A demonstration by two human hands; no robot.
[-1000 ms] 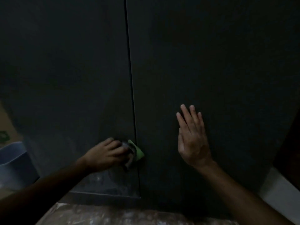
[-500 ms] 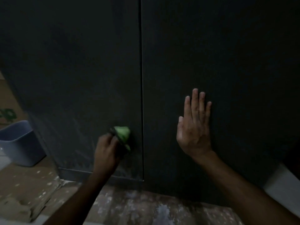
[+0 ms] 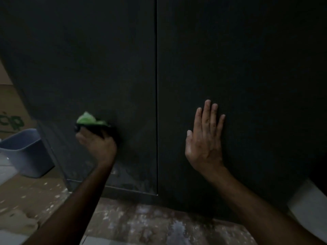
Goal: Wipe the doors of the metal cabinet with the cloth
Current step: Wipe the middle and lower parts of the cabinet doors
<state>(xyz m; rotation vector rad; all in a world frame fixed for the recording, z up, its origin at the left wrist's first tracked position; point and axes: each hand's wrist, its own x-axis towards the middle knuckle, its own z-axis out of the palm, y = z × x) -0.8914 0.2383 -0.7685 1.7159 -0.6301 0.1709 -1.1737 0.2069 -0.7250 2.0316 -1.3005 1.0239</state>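
My left hand point(image 3: 99, 145) is closed around the green cloth point(image 3: 88, 119), pressing it low on the left door point(image 3: 88, 68); my right hand point(image 3: 205, 138) lies open and flat, bracing the right door point(image 3: 247, 68). I judge overlapping strokes toward the smeared bottom edge work best.

Only legible marking: dark green lettering point(image 3: 10, 122) on a brown cardboard surface point(image 3: 12, 103), far left of the left-hand grip, above the grey tub point(image 3: 24, 152). Reads roughly "cp"; cut off at frame edge, rest unreadable.
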